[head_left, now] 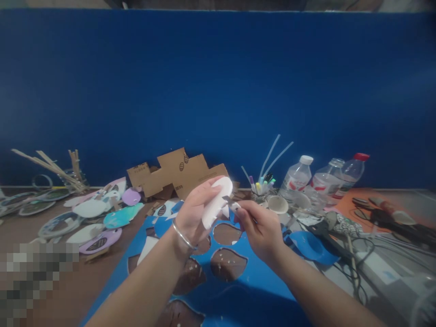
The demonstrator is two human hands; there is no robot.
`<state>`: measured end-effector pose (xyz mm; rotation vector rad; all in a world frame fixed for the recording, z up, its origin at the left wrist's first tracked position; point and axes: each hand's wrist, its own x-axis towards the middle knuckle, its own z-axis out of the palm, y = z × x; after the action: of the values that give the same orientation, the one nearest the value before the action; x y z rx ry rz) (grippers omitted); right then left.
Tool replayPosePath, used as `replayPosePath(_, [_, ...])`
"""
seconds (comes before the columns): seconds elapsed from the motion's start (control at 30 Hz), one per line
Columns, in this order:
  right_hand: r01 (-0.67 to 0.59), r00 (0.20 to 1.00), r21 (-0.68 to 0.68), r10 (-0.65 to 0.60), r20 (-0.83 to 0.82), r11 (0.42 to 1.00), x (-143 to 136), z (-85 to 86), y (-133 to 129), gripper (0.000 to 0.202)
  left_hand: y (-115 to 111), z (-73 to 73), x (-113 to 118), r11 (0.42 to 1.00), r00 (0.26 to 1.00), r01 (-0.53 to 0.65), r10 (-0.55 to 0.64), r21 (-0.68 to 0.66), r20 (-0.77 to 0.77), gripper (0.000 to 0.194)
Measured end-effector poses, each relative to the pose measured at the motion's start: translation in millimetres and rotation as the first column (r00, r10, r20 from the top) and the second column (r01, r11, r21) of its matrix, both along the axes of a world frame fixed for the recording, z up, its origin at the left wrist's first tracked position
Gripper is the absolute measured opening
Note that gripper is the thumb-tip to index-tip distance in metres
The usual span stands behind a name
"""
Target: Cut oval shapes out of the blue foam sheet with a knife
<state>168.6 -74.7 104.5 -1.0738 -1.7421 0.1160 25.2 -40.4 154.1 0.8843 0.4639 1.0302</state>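
My left hand (195, 211) is closed on a white foam-like cutout (217, 202) with a rounded upper end, tilted up over the work surface. In my right hand (260, 227) is a small craft knife (235, 206), its short dark blade close to the cutout's right edge; I cannot tell whether it touches. Below both hands lies a blue sheet (262, 284) with several rounded holes cut through it, the brown table showing in them. A silver bangle (184, 236) circles my left wrist.
Painted fish-shaped cutouts (119, 218) lie at the left, near wooden sticks (56, 168) in a jar. Folded cardboard (177, 172) leans at the back. Plastic bottles (296, 177), markers (260, 185), a blue tape roll (315, 245) and black cables (354, 259) crowd the right.
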Motion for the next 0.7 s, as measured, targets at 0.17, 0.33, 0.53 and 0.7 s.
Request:
replayPosePath(0.17, [0.007, 1.000, -0.024, -0.007, -0.011, 1.000, -0.4, 0.0, -0.1, 0.021, 0.6, -2.4, 2.4, 1.000, 1.000, 0.003, -0.003, 0.012, -0.004, 0.023])
replayPosePath(0.33, [-0.002, 0.999, -0.059, 0.000, -0.037, 0.998, -1.0, 0.8, -1.4, 0.022, 1.2, -2.9, 2.7, 1.000, 1.000, -0.006, 0.007, 0.027, -0.017, 0.023])
replayPosePath(0.53, [-0.009, 0.999, -0.045, 0.007, -0.044, 0.999, -1.1, 0.6, -3.4, 0.022, 0.0, -0.5, 2.5, 0.999, 0.999, -0.026, 0.026, 0.037, -0.020, 0.025])
replayPosePath(0.7, [-0.020, 0.998, -0.056, 0.016, -0.063, 0.998, -1.3, -1.6, -3.4, 0.023, -0.3, 1.2, 1.5, 0.999, 1.000, -0.009, 0.009, 0.034, -0.010, 0.026])
